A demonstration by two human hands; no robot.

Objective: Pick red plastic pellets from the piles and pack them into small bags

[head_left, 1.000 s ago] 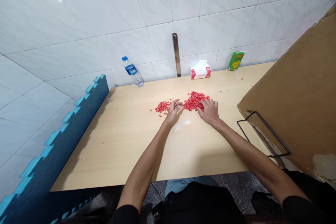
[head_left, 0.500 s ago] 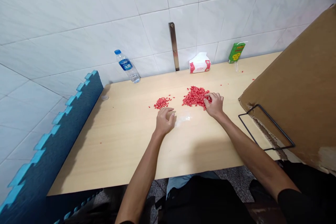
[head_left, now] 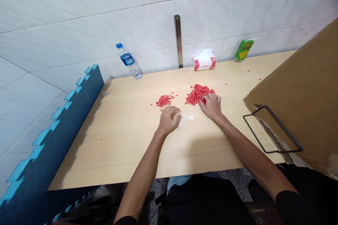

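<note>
Roughly, the sorting looks only begun: a small pile [head_left: 163, 100] of red bits lies just beyond the left hand [head_left: 169, 121], while the far larger big pile [head_left: 197, 94] sits under the fingertips of the right hand [head_left: 211, 106], so most of the work seems left. The left hand rests on the tabletop [head_left: 126, 137] with its fingers curled loosely inward; whether it holds any bits I cannot tell. The right hand lies flat and spread, fingers apart, touching the near edge of the big pile and gripping nothing that shows. The bits are tiny, hard-looking, short red pellets, some strewn loose further right. The tabletop is smooth pale wood with a faint shine between the hands. Beyond the hands stand a clear plastic bottle [head_left: 129, 61], a soft tissue pack [head_left: 204, 61] and a green carton [head_left: 243, 50]; right of the right hand leans rough brown cardboard [head_left: 303, 88].
</note>
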